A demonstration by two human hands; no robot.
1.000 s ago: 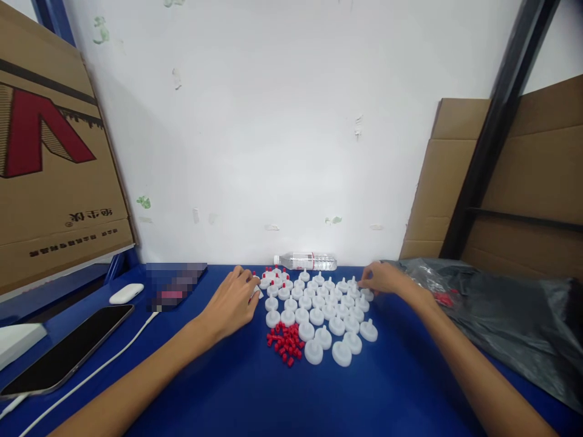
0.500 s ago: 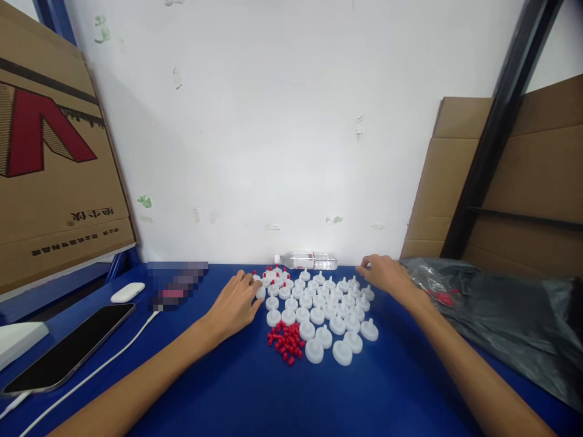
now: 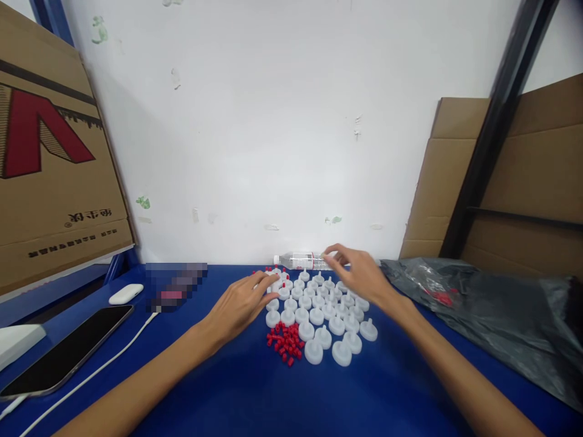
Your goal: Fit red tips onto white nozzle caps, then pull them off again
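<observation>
Translucent white nozzle caps (image 3: 317, 302), round with thin upright spouts, stand in a group on the blue table. In front of them lies a pile of small red tips (image 3: 286, 343). At the back left of the group, several white caps carry red tips (image 3: 276, 274). My left hand (image 3: 243, 298) lies there, palm down, fingers stretched over these caps and thumb apart; it partly hides them. Over the back right of the group hovers my right hand (image 3: 357, 272), its fingers bent and thumb slightly apart, nothing visible between them. It covers part of the bottle.
A clear plastic bottle (image 3: 298, 261) lies along the wall. To the right is a grey plastic bag (image 3: 492, 321) with a clear bag of red pieces (image 3: 441, 296). At left are a phone (image 3: 68, 349), a white case (image 3: 126, 294), a cable (image 3: 104, 365) and a large carton (image 3: 54, 200).
My right hand has moved left from the right edge of the group to above its back row. My left hand has shifted slightly right, farther over the caps with red tips.
</observation>
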